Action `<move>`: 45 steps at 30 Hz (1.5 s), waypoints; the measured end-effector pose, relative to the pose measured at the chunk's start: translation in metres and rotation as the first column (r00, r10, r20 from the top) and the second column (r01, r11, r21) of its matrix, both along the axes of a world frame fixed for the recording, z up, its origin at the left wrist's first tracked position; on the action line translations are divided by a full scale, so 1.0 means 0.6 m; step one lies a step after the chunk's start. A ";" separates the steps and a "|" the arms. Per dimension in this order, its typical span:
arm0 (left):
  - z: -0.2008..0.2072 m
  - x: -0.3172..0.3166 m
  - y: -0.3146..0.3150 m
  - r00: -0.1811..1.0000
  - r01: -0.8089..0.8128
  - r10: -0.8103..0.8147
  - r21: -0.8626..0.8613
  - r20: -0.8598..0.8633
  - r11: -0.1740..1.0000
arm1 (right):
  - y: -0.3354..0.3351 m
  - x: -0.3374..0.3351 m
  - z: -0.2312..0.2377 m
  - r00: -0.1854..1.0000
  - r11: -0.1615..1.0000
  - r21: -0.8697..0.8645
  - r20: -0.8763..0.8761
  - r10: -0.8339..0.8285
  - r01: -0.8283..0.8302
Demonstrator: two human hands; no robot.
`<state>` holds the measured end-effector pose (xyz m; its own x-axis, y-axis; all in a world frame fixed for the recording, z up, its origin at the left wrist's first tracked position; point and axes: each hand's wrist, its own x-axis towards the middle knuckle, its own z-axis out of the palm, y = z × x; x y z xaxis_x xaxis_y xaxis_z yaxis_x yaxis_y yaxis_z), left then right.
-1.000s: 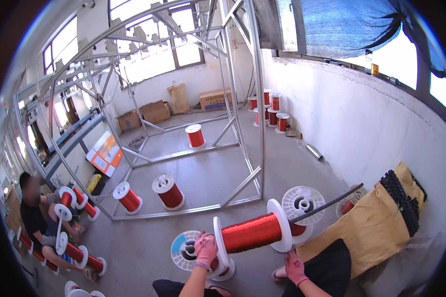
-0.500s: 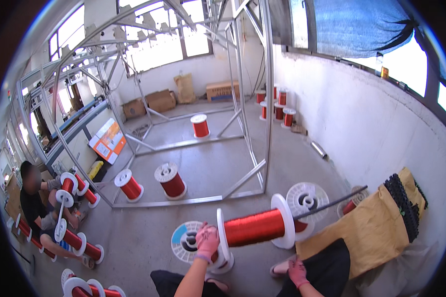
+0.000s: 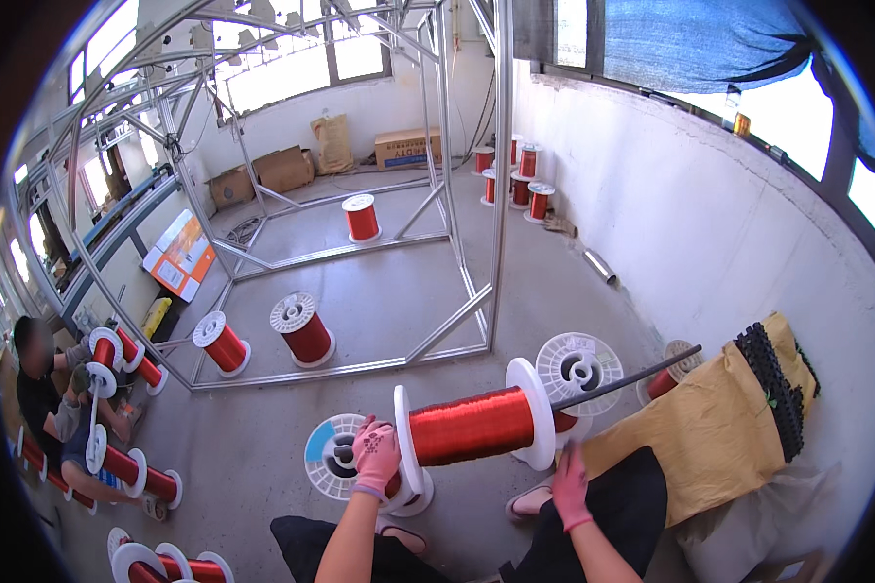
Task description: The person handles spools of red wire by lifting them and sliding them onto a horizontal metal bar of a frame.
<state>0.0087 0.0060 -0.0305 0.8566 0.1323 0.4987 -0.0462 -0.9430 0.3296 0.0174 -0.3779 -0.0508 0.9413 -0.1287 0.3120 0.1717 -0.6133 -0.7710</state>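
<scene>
Seated person, pink gloves. Left hand [image 3: 376, 454] wrapped over the near flange of a red-wire spool [image 3: 474, 426], fingers curled onto its rim. Spool lies horizontal on a dark rod [image 3: 624, 380], above the knees. Right hand [image 3: 569, 483] hangs below the far flange, fingers loosely extended, gripping nothing. Empty white spool [image 3: 579, 361] just behind. Another person [image 3: 53, 408] sits at left among spools.
</scene>
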 end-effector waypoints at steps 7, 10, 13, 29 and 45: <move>0.024 -0.015 0.001 0.999 0.001 0.004 0.088 -0.055 0.996 | 0.111 0.062 0.195 0.939 0.978 -0.061 0.277 0.206 -0.197; 0.010 -0.006 -0.011 0.997 -0.026 0.032 0.090 -0.069 0.996 | 0.025 -0.049 0.005 0.974 0.905 -0.361 -0.104 0.200 -0.225; 0.045 0.020 -0.001 0.994 -0.052 0.064 0.134 -0.087 0.990 | 0.026 -0.010 0.027 0.983 1.000 0.011 -0.184 0.028 -0.027; 0.047 -0.032 0.004 0.982 -0.024 0.058 0.188 -0.178 0.982 | 0.055 0.014 0.189 0.994 0.961 0.258 0.066 0.090 -0.104; 0.048 -0.017 0.001 1.000 0.017 -0.013 0.191 -0.019 0.981 | 0.038 0.072 0.226 0.983 0.950 0.310 0.179 -0.030 -0.028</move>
<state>-0.0013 0.0067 -0.0016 0.8668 0.0232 0.4981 -0.0564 -0.9880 0.1441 0.0606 -0.3552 0.0851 0.8734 -0.2470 0.4198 0.3239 -0.3492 -0.8793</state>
